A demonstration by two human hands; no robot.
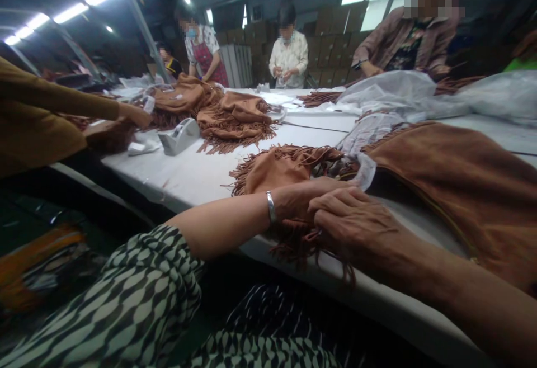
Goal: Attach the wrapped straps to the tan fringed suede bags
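A brown fringed suede bag (274, 169) lies at the table's near edge, its strands hanging over the side. My left hand (304, 194), with a silver bracelet on the wrist, rests against the bag near its opening. Its fingers are mostly hidden behind my right hand (352, 220). That right hand is closed, fingers curled and pressed together just above the hanging fringe. What it pinches is hidden. Translucent white wrapping (364, 171) loops beside the bag's opening, just beyond my hands.
A large brown suede piece with a zipper (465, 183) lies to the right. More fringed bags (235, 113) and a white tape dispenser (179, 136) are at left on the white table (201, 172). Plastic sheeting (390, 88) lies behind. Several people work around the table; a mustard sleeve (50, 105) reaches in.
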